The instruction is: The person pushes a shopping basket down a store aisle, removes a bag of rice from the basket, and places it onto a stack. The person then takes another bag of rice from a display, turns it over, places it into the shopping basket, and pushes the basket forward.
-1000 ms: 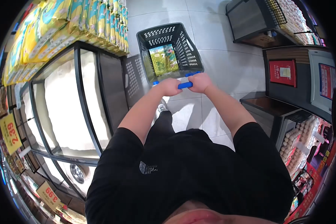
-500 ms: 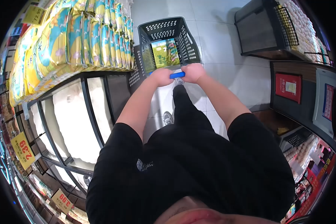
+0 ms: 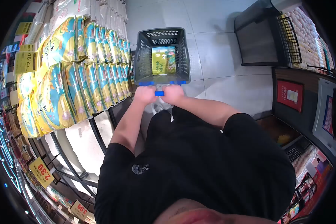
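Note:
Both of my hands grip the blue handle point(image 3: 159, 93) of a dark grey shopping basket cart point(image 3: 139, 56). My left hand point(image 3: 145, 94) is wrapped round the handle's left part, and my right hand point(image 3: 173, 94) closes on it just to the right. A short blue stretch of handle shows between the fists. Inside the basket, on its bottom, lies a yellow-green package point(image 3: 163, 60) with a coloured picture on its right side.
At the left, yellow and blue bags point(image 3: 67, 93) are stacked on a rack beside the cart, with a 72.90 price tag point(image 3: 26, 62). White sacks point(image 3: 89, 11) lie behind. A dark bin with a wire basket point(image 3: 290, 39) and a red sign point(image 3: 289, 96) stand at right. Grey floor tiles point(image 3: 212, 44) run ahead.
My hands and the cart handle sit lower and slightly left in the view. The basket has turned straighter. More white sacks show beyond the yellow bags. Both hands keep their hold.

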{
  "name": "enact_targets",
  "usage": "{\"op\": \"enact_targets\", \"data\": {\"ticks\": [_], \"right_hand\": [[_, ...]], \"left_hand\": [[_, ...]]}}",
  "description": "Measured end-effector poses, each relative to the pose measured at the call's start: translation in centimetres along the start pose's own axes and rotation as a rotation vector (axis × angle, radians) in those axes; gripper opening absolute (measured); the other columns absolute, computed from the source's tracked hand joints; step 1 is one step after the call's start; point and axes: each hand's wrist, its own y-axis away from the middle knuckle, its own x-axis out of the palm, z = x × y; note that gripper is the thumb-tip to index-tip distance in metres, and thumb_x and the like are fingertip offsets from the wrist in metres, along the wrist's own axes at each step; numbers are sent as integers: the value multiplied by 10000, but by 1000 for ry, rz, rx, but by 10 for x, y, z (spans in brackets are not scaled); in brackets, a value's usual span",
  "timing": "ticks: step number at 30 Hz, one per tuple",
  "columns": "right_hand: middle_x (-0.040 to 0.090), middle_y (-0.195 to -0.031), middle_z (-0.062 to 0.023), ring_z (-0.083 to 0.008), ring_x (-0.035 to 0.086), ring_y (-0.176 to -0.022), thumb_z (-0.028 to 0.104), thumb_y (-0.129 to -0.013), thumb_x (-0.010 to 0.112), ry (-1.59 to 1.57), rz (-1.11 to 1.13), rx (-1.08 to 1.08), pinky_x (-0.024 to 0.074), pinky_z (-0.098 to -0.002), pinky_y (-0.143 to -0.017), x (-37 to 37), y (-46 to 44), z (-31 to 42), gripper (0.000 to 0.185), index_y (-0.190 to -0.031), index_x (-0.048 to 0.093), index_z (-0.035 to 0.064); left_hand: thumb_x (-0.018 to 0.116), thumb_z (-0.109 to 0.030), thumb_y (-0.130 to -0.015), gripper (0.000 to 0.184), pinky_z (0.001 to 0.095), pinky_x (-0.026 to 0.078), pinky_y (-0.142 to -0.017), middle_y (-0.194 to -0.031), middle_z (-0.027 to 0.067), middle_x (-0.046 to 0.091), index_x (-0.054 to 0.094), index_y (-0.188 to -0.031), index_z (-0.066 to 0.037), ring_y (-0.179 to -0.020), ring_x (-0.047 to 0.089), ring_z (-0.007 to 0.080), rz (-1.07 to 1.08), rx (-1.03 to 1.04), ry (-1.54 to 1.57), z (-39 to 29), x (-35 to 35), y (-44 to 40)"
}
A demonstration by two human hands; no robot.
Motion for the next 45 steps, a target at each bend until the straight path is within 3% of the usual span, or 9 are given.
{"op": "enact_targets", "data": {"ticks": [6,14,20,25,28,31,34,38,45], "right_hand": [[736,-865,-183,-378,724,-862,348,-825,656,-246,-9,153,565,-521,-805,4,-29,36,278,-951,698,103],[734,-1035,-228,-413,702,-1022,362,-866,613,-509,-14,556,538,-501,-940,-17,-110,67,385,-1128,676,87],[747,-1054,-198,-386,711,-1027,416,-838,676,-701,-211,918,548,-475,-899,-63,-175,72,418,-1113,749,110],[749,-1013,-198,-387,715,-982,405,-842,687,-961,-365,1069,547,-473,-852,-119,-205,48,396,-1065,746,83],[744,-843,-172,-367,728,-827,397,-836,699,-889,-566,999,560,-455,-756,-83,-229,-6,363,-946,729,52],[735,-801,-176,-351,726,-779,409,-828,716,-1220,-602,792,562,-453,-732,-92,-230,-62,359,-861,724,52],[733,-800,-188,-348,726,-780,411,-825,736,-1000,-342,739,562,-456,-751,-156,-202,-119,365,-789,716,49],[733,-811,-195,-362,728,-822,453,-816,746,-1144,-520,844,565,-470,-796,-175,-182,-148,409,-771,720,47],[742,-946,-217,-391,720,-919,482,-835,656,-932,-626,941,570,-503,-857,-227,-168,-170,430,-847,755,63]], "left_hand": [[692,-383,-781,228,446,577,-719,-768,97,745,715,-816,-159,-752,737,309,81,222,-151,57,-34,-26],[711,-321,-719,181,413,559,-737,-781,67,750,740,-804,-164,-788,738,272,286,566,-363,107,-109,-128],[743,-289,-676,113,400,579,-675,-759,54,757,767,-705,-182,-765,745,263,281,890,-504,110,-154,-231],[743,-278,-663,93,390,575,-698,-766,55,762,765,-683,-190,-770,748,259,327,1166,-614,72,-172,-327],[737,-291,-657,97,399,543,-740,-751,37,746,738,-686,-199,-770,735,256,343,1325,-714,31,-187,-376],[724,-300,-676,98,399,532,-738,-736,22,738,730,-713,-209,-746,728,240,392,1448,-823,-24,-199,-414],[721,-307,-671,106,398,518,-723,-702,11,720,709,-699,-206,-711,717,240,383,1644,-935,-89,-210,-455],[728,-316,-648,129,403,514,-697,-678,18,707,693,-687,-198,-692,712,244,436,1840,-915,-154,-202,-482],[717,-326,-633,171,442,539,-651,-684,70,716,700,-685,-165,-677,719,291,497,2118,-738,-191,-185,-548]]}}
